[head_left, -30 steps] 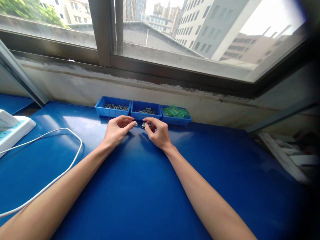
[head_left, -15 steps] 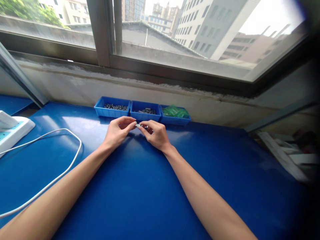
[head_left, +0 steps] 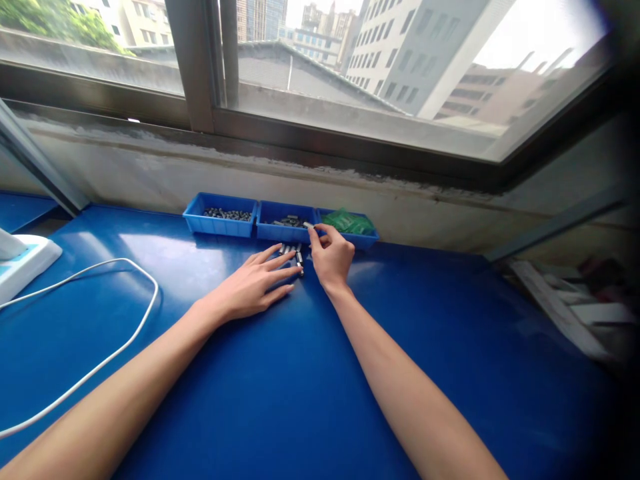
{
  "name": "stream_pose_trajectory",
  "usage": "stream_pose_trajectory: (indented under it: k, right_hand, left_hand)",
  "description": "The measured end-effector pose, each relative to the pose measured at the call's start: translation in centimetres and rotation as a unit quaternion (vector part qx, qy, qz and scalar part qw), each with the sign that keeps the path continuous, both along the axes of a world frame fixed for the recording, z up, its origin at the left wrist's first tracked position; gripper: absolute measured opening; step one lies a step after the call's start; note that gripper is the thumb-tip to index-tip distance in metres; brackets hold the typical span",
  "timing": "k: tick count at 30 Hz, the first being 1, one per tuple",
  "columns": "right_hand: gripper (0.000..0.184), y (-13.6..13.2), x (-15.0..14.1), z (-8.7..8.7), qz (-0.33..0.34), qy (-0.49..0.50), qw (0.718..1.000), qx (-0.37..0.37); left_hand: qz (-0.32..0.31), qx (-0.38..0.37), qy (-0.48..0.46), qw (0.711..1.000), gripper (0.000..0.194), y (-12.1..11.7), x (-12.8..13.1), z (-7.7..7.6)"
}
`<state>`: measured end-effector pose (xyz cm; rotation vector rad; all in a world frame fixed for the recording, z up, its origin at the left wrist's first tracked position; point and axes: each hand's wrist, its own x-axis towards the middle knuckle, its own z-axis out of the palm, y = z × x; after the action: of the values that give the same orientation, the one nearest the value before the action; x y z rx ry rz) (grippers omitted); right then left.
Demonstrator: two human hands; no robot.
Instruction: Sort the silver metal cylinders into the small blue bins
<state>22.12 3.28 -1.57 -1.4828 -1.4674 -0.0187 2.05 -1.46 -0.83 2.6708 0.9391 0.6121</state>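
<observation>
My left hand (head_left: 257, 283) lies palm down over the blue tabletop, its fingers spread. Beside its fingertips is a group of small silvery metal pieces (head_left: 299, 257) on the table, partly covered by the fingers. Between the thumb and fingertips of my right hand (head_left: 332, 257) is a small silvery metal piece (head_left: 309, 225), held at the front edge of the middle blue bin (head_left: 283, 232). Several loose metal pieces (head_left: 290, 221) lie inside that bin. The exact kind of the pieces is too small to make out.
The left blue bin (head_left: 220, 227) holds many small grey metal parts (head_left: 227, 214). Green plastic bags (head_left: 347, 221) fill the right blue bin (head_left: 367, 240). A white cable (head_left: 150, 313) and a white power strip (head_left: 35, 263) lie at the left. A window (head_left: 320, 127) rises behind.
My hands have moved apart. The left has spread out flat on the table by the small pieces; the right has shifted right and up to the middle bin with one piece.
</observation>
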Motion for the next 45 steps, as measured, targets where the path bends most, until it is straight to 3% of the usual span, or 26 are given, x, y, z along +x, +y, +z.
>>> stream_pose_trajectory:
  k: [9,16,23,30,33,38,45]
  right_hand:
    - [0.032,-0.1,-0.1,0.0,0.029,0.002,1.0,0.009]
    - [0.031,-0.3,-0.2,0.3,0.043,0.001,0.999,0.015]
    - [0.031,-0.9,-0.4,0.7,0.071,0.006,0.997,0.022]
    - [0.027,-1.6,-0.9,1.0,0.14,-0.012,0.99,0.023]
    - [0.025,-2.0,-1.2,1.1,0.163,-0.01,0.986,0.023]
    - [0.022,-2.4,-1.7,1.3,0.222,-0.013,0.975,-0.008]
    - [0.017,-2.5,-1.6,1.2,0.266,-0.005,0.964,-0.019]
  left_hand:
    - [0.023,0.03,-0.013,0.999,0.042,0.2,0.1,-0.1]
    - [-0.032,0.031,0.038,0.998,0.046,-0.5,0.7,0.4]
    - [0.025,0.09,-0.021,0.995,0.027,0.3,0.6,0.1]
    - [0.074,0.052,-0.043,0.995,0.027,0.5,0.2,-0.1]
    - [0.101,0.027,-0.114,0.988,0.029,0.7,0.1,-0.2]
    - [0.167,-0.01,-0.281,0.945,0.036,0.9,-0.2,0.3]
    - [0.179,-0.067,-0.33,0.924,0.035,0.7,-0.3,0.6]
